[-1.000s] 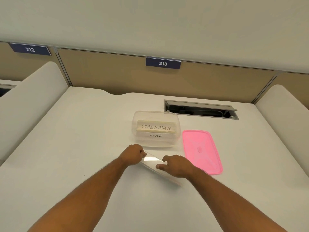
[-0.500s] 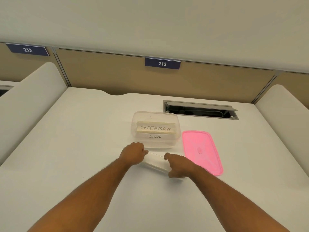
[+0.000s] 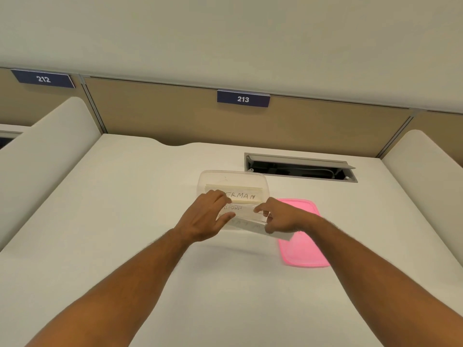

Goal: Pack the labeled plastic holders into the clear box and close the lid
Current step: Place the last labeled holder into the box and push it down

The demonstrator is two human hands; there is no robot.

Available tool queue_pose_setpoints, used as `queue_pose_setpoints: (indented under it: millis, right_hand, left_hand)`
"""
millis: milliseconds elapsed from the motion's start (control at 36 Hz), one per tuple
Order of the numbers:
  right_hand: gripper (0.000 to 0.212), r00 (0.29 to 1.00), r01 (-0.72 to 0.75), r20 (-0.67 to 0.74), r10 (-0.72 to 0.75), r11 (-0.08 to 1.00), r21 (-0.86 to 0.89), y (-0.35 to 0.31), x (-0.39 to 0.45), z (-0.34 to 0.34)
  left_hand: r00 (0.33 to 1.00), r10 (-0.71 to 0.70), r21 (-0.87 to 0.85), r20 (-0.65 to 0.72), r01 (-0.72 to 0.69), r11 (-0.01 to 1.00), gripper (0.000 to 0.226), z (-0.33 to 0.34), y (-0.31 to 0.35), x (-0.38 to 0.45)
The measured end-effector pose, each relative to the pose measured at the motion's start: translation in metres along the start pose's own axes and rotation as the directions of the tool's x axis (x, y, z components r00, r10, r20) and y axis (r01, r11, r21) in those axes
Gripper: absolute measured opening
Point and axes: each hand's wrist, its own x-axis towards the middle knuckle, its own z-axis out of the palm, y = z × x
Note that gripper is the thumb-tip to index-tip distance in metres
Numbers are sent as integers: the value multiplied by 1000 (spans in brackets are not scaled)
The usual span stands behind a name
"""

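Two hands, left hand [image 3: 205,219] and right hand [image 3: 280,217], each pinch an end of a clear labeled holder [image 3: 246,219] at the clear box [image 3: 231,176]'s near rim. Tilted like that, it could snag the rim, or jam against the SUPERMAN holder [image 3: 244,194] inside.

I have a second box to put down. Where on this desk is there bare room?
Bare desk lies left of the clear box, out to the left divider. It is crowded around the box, the pink lid and the cable slot.
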Motion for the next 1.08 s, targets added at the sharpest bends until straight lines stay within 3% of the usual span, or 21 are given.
queue_pose_setpoints:
  millis: [222,361,500,722,806,861,972,1083]
  right_hand:
    - [77,999,25,-37,-27,999,-35,-19,-1,-31]
    - [46,995,88,-39,-89,996,-33,-27,3,-41]
    - [34,993,106,-41,-109,992,-72,-35,8,-45]
    - [61,990,64,-121,-69,997,-48,-25,27,-47]
    - [56,977,82,-189,-96,993,-79,-22,33,-46]
    - [50,965,107,-225,-133,986,-125,-21,36,-46]
    - [68,945,68,-285,-158,951,-301,-15,44,-45]
    - [71,911,59,-340,-232,891,-451,-12,54,-41]
  left_hand:
    - [996,69,80,60,-74,994,78,-8,-7,14]
    - [992,94,148,88,-106,983,82,-12,-14,23]
    - [990,113,160,88,-126,979,82,-17,-17,30]
    - [991,40,171,127,-62,983,71,-23,-26,37]
    - [993,-17,172,118,-4,985,69,-24,-30,40]
    - [993,-50,168,108,31,985,66,-24,-33,41]
    - [989,-111,143,96,97,985,63,-25,-39,46]
    - [982,-151,136,113,135,981,63,-23,-45,53]
